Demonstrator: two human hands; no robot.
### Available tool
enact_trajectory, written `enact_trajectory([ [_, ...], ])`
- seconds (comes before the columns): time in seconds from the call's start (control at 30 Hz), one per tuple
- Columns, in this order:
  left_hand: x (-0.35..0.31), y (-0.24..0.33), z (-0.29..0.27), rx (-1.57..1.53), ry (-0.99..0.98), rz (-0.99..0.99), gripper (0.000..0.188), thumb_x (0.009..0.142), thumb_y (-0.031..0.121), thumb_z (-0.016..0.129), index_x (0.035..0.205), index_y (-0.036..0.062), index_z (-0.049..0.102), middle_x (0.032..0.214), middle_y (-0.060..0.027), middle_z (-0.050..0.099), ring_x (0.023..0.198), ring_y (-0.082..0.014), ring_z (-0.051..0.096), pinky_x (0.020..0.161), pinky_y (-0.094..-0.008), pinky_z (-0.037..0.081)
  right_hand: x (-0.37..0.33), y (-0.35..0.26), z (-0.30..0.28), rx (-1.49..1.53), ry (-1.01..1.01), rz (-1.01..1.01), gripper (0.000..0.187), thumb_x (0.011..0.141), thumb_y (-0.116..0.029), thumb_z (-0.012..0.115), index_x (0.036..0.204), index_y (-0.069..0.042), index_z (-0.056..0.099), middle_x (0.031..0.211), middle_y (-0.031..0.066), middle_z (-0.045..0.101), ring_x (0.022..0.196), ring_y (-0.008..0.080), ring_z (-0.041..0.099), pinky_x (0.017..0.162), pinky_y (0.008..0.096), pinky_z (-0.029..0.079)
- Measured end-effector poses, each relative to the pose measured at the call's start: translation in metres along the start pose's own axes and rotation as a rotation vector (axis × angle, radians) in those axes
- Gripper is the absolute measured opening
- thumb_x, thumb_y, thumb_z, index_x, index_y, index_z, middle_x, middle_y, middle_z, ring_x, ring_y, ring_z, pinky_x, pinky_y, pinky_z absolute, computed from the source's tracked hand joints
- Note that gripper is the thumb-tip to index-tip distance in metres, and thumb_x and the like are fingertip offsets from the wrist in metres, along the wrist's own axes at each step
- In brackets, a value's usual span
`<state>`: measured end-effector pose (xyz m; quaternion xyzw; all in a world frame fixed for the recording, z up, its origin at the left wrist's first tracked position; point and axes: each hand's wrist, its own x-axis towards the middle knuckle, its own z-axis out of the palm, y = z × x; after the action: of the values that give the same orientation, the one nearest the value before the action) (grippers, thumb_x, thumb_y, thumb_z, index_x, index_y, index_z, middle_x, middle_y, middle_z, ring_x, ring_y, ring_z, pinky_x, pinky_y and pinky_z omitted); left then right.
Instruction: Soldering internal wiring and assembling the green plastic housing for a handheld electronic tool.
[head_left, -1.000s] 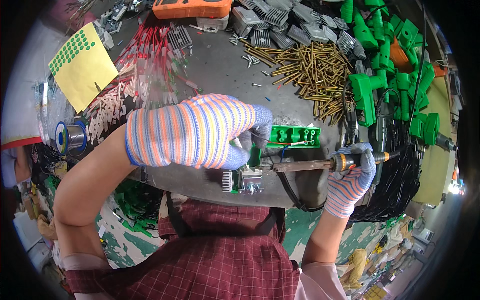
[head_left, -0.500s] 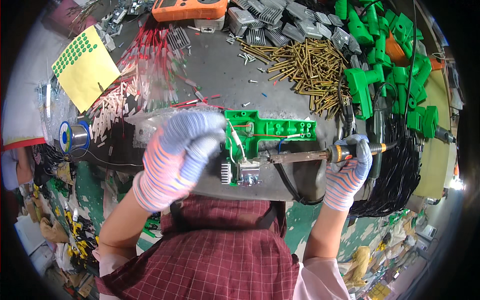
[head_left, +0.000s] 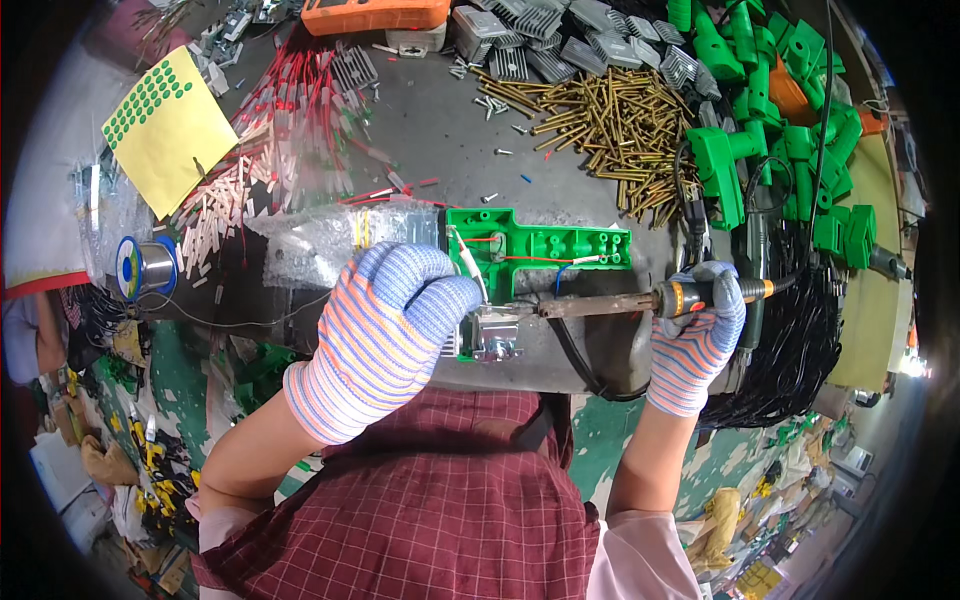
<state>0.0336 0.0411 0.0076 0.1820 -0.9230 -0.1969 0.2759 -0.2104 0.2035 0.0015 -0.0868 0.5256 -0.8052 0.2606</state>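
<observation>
Right hand [head_left: 699,325] grips soldering iron [head_left: 600,306], left hand [head_left: 398,305] curled, hold unclear, near bench edge [head_left: 530,383]

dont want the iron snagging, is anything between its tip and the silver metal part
Nothing visible: the soldering iron in the right hand ends close by the silver metal part, though contact can't be told. The left hand is to its left; the black cable shows on the iron's near side.

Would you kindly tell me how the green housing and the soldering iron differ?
The housing is green; the iron is mostly black and brown. The housing lies on the bench; the right hand holds the iron. Both stretch sideways.
</observation>
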Motion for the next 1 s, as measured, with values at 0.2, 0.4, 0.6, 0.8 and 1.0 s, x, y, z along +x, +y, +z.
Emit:
enact_trajectory([
  [0.2, 0.0013, -0.0008, -0.0025, 0.039, -0.041, 0.047, 0.030, 0.068, 0.006, 0.073, 0.097, 0.0127, 0.066, 0.093, -0.0091, 0.058, 0.080, -0.0299, 0.058, 0.071, -0.0434, 0.049, -0.0033, -0.0019, -0.0009, -0.038, -0.067, -0.024, 0.016, 0.092, -0.022, 0.062, 0.100, -0.009, 0.059, 0.092, 0.0026, 0.062, 0.085, 0.0169, 0.061, 0.078, 0.0322, 0.052],
  [0.4, 0.0045, 0.0019, -0.0041, 0.099, -0.060, 0.078, 0.028, 0.069, 0.008, 0.070, 0.096, 0.0141, 0.067, 0.092, -0.0083, 0.059, 0.081, -0.0283, 0.059, 0.071, -0.0419, 0.048, -0.0032, -0.0013, -0.0033, -0.031, -0.103, -0.072, 0.016, 0.093, -0.021, 0.064, 0.099, -0.008, 0.058, 0.092, 0.0032, 0.062, 0.082, 0.0178, 0.060, 0.074, 0.0309, 0.053],
  [0.6, 0.0060, 0.0032, -0.0036, 0.110, -0.077, 0.127, 0.026, 0.068, 0.012, 0.070, 0.094, 0.0135, 0.068, 0.094, -0.0075, 0.059, 0.084, -0.0276, 0.059, 0.072, -0.0423, 0.048, -0.0025, 0.0006, -0.0026, -0.077, -0.068, -0.101, 0.016, 0.093, -0.022, 0.063, 0.098, -0.008, 0.057, 0.089, 0.0033, 0.060, 0.078, 0.0179, 0.060, 0.065, 0.0296, 0.052],
  [0.8, 0.0064, 0.0042, -0.0023, 0.127, -0.077, 0.132, 0.025, 0.068, 0.012, 0.069, 0.093, 0.0133, 0.068, 0.094, -0.0078, 0.059, 0.085, -0.0277, 0.059, 0.073, -0.0423, 0.049, -0.0015, 0.0002, -0.0062, -0.063, -0.076, -0.071, 0.016, 0.093, -0.022, 0.063, 0.098, -0.008, 0.056, 0.089, 0.0033, 0.060, 0.077, 0.0179, 0.060, 0.059, 0.0288, 0.052],
  [1.0, 0.0071, 0.0057, -0.0015, 0.123, -0.068, 0.129, 0.024, 0.068, 0.012, 0.069, 0.092, 0.0128, 0.068, 0.095, -0.0075, 0.060, 0.085, -0.0277, 0.059, 0.073, -0.0422, 0.049, -0.0018, 0.0031, -0.0018, -0.063, -0.020, -0.104, 0.016, 0.093, -0.022, 0.063, 0.098, -0.008, 0.057, 0.089, 0.0033, 0.061, 0.075, 0.0179, 0.060, 0.058, 0.0288, 0.052],
])
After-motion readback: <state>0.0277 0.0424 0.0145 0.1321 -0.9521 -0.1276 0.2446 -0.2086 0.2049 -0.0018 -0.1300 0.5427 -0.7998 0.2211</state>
